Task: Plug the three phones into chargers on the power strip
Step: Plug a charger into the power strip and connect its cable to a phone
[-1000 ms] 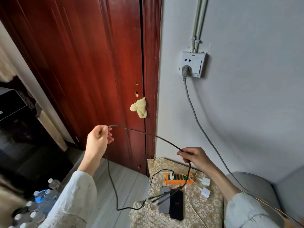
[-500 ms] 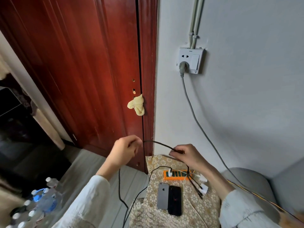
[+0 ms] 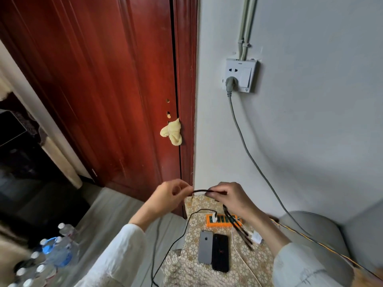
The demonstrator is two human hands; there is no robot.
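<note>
Left hand (image 3: 169, 195): pinched the black cord (image 3: 202, 191).
Right hand (image 3: 230, 196): gripped the same cord.
Phones (image 3: 213, 250): at 6 o'clock from the power strip (image 3: 222, 221).

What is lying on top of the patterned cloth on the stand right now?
On the patterned cloth: an orange power strip with one white charger plugged in, a grey phone beside a black phone, and white cables. The right hand covers part of it; no third phone shows.

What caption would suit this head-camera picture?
Both hands, left and right, pinch a black cable above two phones and an orange power strip.
</note>
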